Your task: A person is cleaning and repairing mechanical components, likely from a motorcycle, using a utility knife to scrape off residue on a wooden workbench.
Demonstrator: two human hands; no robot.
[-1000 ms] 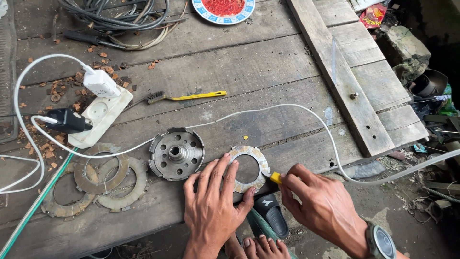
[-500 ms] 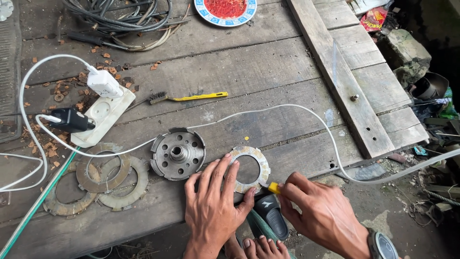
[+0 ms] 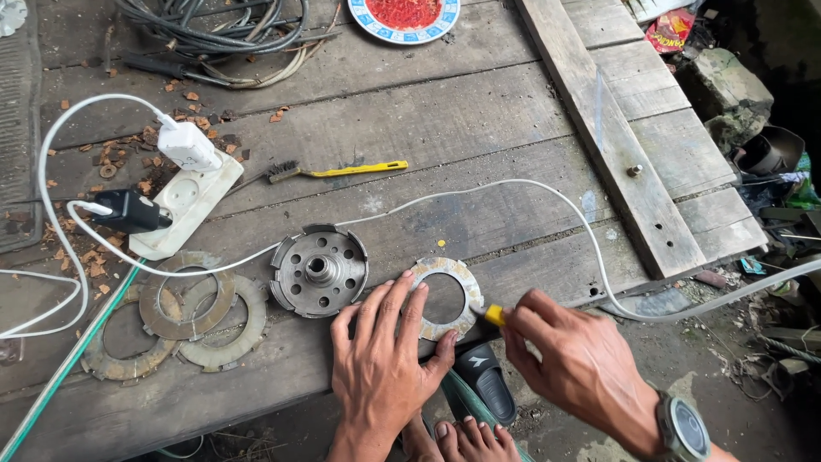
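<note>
head view: left hand (image 3: pixel 385 359) flat, fingers spread, pinning ring plate (image 3: pixel 444 298); right hand (image 3: pixel 577 364) fist-gripping yellow tool (image 3: pixel 493 315).

Weathered plank table (image 3: pixel 479 103), outdoors. White power strip (image 3: pixel 186 205) at left, carrying a white adapter (image 3: pixel 190 145) and a black plug (image 3: pixel 128 210). Yellow-handled wire brush (image 3: pixel 338 171) lies mid-table. Clutch hub (image 3: pixel 319 270) near front edge; three worn friction rings (image 3: pixel 175 321) overlap left of it. Coiled dark cables (image 3: pixel 214 30) and a red-filled plate (image 3: pixel 406 15) along far edge.
</note>
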